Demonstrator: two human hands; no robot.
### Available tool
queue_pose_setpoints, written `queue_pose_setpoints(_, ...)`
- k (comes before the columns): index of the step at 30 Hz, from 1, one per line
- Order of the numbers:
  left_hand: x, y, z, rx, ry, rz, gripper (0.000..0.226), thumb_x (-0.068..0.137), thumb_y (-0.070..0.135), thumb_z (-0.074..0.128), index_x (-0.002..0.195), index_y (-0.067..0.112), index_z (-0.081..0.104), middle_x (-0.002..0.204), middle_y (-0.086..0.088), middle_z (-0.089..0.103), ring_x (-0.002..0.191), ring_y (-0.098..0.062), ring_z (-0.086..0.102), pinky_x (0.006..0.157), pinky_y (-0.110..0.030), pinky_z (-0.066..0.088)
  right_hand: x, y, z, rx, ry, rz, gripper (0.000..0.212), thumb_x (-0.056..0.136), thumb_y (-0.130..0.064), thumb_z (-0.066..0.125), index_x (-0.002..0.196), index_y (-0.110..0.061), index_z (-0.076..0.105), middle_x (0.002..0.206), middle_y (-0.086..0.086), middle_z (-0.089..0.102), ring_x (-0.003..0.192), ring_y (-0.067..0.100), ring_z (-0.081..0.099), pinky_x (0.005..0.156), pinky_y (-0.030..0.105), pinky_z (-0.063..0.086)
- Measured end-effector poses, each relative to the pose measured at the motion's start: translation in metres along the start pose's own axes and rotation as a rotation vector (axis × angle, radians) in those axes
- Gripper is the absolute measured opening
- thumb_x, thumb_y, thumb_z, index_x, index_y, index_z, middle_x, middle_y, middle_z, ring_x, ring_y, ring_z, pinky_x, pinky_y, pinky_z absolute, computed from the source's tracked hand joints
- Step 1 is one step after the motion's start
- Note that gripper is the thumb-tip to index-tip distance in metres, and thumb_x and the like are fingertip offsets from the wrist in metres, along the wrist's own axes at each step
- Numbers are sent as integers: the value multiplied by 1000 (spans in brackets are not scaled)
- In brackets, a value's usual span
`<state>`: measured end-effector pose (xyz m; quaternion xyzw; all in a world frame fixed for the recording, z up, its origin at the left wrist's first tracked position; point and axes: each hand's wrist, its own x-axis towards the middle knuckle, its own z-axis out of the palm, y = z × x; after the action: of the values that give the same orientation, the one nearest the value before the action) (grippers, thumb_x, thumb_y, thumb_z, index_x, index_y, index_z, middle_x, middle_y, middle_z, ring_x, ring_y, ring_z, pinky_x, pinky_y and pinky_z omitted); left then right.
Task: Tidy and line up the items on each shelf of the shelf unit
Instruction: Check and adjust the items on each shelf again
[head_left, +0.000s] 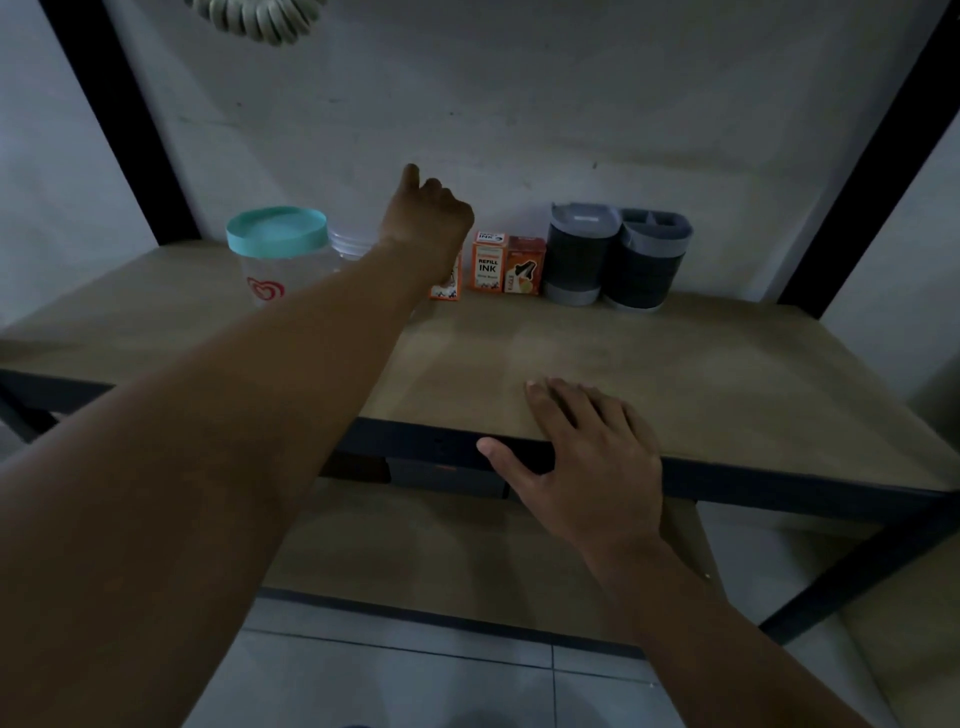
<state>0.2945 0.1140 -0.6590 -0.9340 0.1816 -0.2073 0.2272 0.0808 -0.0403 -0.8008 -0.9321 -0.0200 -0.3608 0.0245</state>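
My left hand (428, 215) reaches to the back of the wooden shelf (675, 374), fingers curled and thumb raised, just above a small orange box (448, 285) that my wrist partly hides. Whether the fingers hold that box is hidden. To its right stand an orange "REFILL INK" box (488, 265) and another orange box (525, 266), then two grey lidded cups (576, 254) (647, 260) side by side against the wall. Left of my hand are a clear jar with a teal lid (278, 249) and a clear container (349, 245) behind it. My right hand (587, 457) rests flat on the shelf's front edge, thumb over the dark rim.
Black uprights (130, 130) (878, 171) frame the shelf unit on both sides. A lower wooden shelf (447, 551) lies beneath, with a dark box (447, 475) tucked under the upper shelf. Tiled floor (415, 680) shows below. A coiled pale object (260, 18) hangs overhead.
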Motion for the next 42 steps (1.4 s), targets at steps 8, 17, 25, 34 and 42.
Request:
queue_pose_setpoints(8,9,6,-3,-9,33,-38,25,83,15,71,106,14,63,104,-9,65,111,-30,56,113,-47,24,0,0,-1,-26,4,4,76,90,-82,41,129,-22,66,130,1,66,120,27,60,97,44,47)
queue_pose_setpoints(17,12,11,-2,-29,51,-77,21,82,20,75,97,15,61,106,-10,65,115,-31,55,116,-48,21,0,-1,0,-23,1,4,77,90,-82,40,130,-21,66,130,1,66,121,27,60,97,43,47)
queue_pose_setpoints(25,16,16,-7,-31,68,-76,31,81,19,77,77,18,46,100,-9,65,110,-29,56,112,-46,25,1,0,3,-3,38,-7,74,90,-81,45,126,-21,69,128,2,67,117,27,62,94,43,49)
queue_pose_setpoints(34,18,15,-2,-17,70,-81,18,81,18,73,86,19,56,101,-9,66,110,-30,57,112,-47,25,0,0,4,0,73,-6,74,89,-81,47,124,-20,70,124,1,69,113,26,63,92,42,49)
queue_pose_setpoints(42,19,16,-1,-21,67,-85,21,82,20,73,85,19,52,103,-9,66,112,-29,56,113,-47,25,1,0,4,-3,57,-11,75,90,-81,44,124,-20,70,125,1,69,116,27,63,94,42,49)
